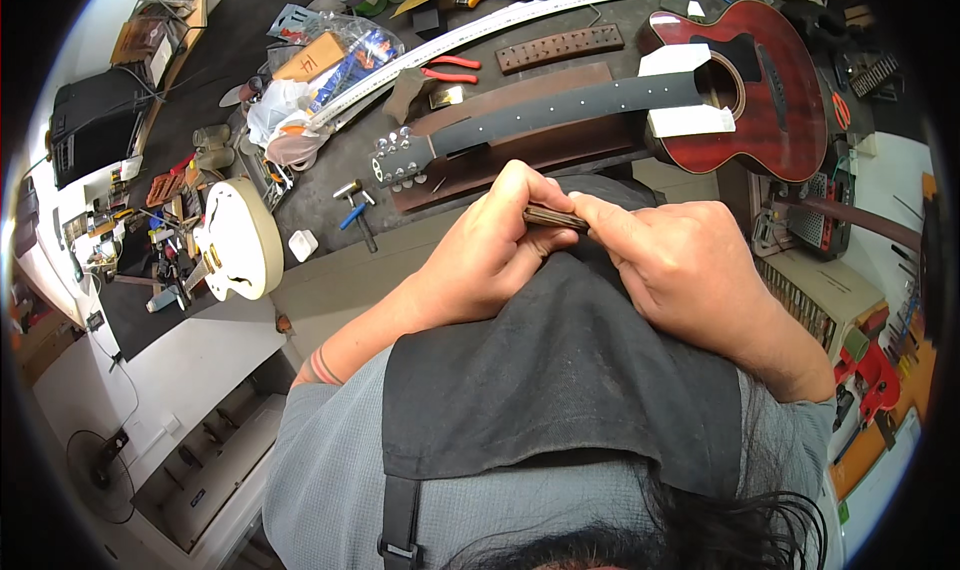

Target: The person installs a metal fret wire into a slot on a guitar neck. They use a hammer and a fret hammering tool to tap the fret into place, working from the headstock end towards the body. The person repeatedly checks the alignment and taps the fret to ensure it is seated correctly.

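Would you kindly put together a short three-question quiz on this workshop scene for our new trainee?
1. True or false: the left hand holds a small brown piece, and the right hand is close against one end of it.
2. Multiple choice: where is the cream guitar relative to both hands?
A) To their right
B) To their left
C) Directly beneath them
3. Fill in the blank: the dark fingerboard of the red guitar carries small dots coloured ____.

Key: 1. True. 2. B. 3. White.
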The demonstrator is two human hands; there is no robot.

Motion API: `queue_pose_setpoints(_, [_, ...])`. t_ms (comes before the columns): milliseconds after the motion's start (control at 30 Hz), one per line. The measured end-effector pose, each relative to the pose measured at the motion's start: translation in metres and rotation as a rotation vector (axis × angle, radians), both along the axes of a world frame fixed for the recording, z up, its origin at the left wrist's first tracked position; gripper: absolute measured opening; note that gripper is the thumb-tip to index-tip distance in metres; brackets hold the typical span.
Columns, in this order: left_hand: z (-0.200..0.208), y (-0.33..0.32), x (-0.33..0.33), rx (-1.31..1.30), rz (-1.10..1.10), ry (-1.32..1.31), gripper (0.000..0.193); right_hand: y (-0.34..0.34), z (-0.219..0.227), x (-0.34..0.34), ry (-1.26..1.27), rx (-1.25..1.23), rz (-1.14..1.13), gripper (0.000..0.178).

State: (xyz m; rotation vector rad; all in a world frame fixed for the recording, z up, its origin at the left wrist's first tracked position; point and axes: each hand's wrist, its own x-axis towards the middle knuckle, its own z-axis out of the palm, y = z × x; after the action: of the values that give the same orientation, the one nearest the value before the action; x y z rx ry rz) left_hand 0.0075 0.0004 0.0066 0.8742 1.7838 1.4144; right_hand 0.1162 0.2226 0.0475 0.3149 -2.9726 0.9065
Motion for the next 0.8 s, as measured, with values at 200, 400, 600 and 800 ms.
queue_pose_setpoints(200, [-0.006, -0.004, -0.001, 0.058, 0.030, -0.087, 0.033, 0.003, 0.006, 0.005, -0.066, -0.063, -0.012, 0.060])
queue_pose_setpoints(400, [-0.006, -0.007, 0.001, 0.069, 0.035, -0.107, 0.034, 0.004, 0.008, 0.008, -0.068, -0.074, -0.015, 0.066])
queue_pose_setpoints(600, [-0.009, -0.009, 0.001, 0.091, 0.026, -0.106, 0.034, 0.004, 0.009, 0.010, -0.085, -0.074, -0.011, 0.065])
queue_pose_setpoints(800, [0.004, -0.005, -0.001, 0.036, -0.032, 0.069, 0.033, 0.001, 0.004, 0.010, -0.026, -0.029, 0.025, 0.055])
